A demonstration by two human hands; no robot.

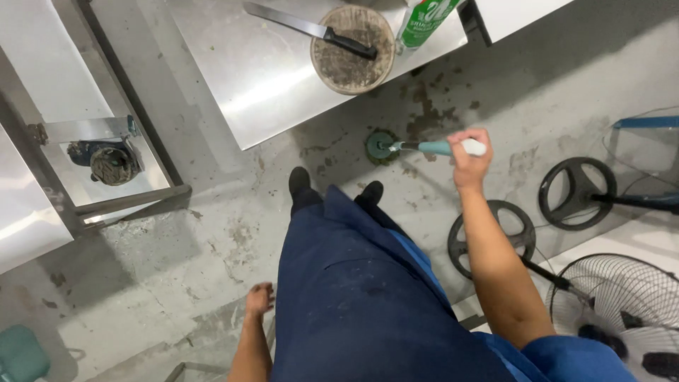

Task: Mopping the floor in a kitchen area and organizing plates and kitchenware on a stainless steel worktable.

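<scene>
My right hand [469, 157] is shut on a dish brush [431, 148] with a teal and white handle and a round green head [382, 146], held out over the concrete floor. My left hand [259, 298] hangs by my side near the floor, fingers curled, holding nothing I can see. Ahead, on a steel table [262, 78], lies a round worn chopping block [353, 48] with a black-handled knife [311, 28] resting across it. A green and white bottle [423, 20] stands next to the block.
My dark blue trousers and black shoes [300, 185] fill the centre. Two round black fan bases [574, 192] and a wire fan guard [622, 304] lie on the right. Steel shelving [106, 163] stands on the left, with a teal object [21, 354] at the bottom left corner.
</scene>
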